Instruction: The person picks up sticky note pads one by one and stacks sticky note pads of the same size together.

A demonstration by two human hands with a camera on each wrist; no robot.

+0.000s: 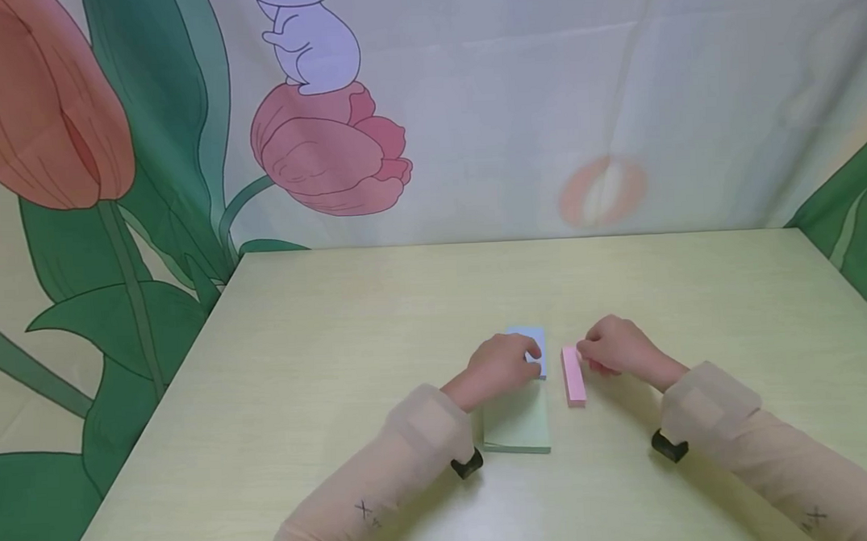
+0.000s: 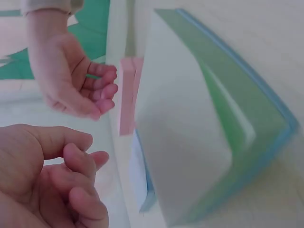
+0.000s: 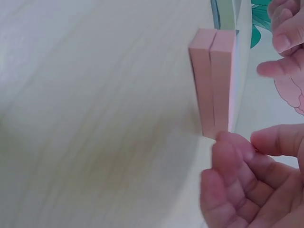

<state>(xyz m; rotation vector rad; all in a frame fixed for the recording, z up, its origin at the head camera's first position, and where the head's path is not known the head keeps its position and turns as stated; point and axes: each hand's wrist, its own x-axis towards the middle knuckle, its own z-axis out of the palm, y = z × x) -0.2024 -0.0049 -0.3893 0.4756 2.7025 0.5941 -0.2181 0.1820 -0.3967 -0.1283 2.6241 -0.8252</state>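
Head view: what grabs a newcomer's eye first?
The two hands meeting mid-table: the left hand rests on a blue pad that lies beyond a green pad, and the right hand touches a narrow pink pad just beside them. Behind the pale green table hangs a tulip-and-rabbit curtain.

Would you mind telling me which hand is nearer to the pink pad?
Right. The right hand sits just beside the pink pad, fingers at its far end. The left hand rests on the blue pad, further away.
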